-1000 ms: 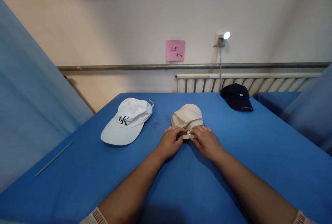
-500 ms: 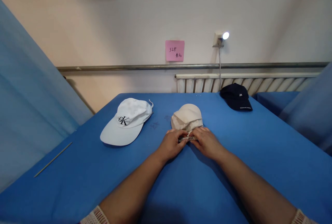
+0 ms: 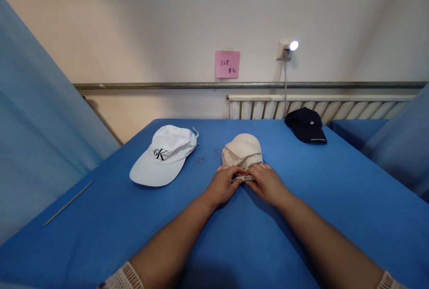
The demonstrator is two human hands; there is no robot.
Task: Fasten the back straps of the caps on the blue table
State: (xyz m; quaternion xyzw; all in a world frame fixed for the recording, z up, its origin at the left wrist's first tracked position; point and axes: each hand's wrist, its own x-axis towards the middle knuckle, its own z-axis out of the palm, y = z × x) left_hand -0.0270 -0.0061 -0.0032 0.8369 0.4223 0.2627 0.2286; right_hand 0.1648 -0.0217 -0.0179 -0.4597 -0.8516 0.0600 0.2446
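The beige baseball cap [image 3: 241,148] is one plain shade. The white baseball cap [image 3: 174,139] bears a bold black monogram [image 3: 160,154]; the dark navy baseball cap [image 3: 303,121] has a small white emblem and fine white lettering along its brim. The desk [image 3: 234,235] is solid blue with faint darker squiggles, the curtain [image 3: 36,115] a paler blue. The sticky note [image 3: 227,64] is pink with dark handwriting; the sleeve [image 3: 125,278] shows cream openwork.

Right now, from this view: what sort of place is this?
Possibly a clinic or treatment room, though nothing settles it. Blue curtains hang at both sides of a blue-covered table, and a metal rail runs along the wall above a radiator.
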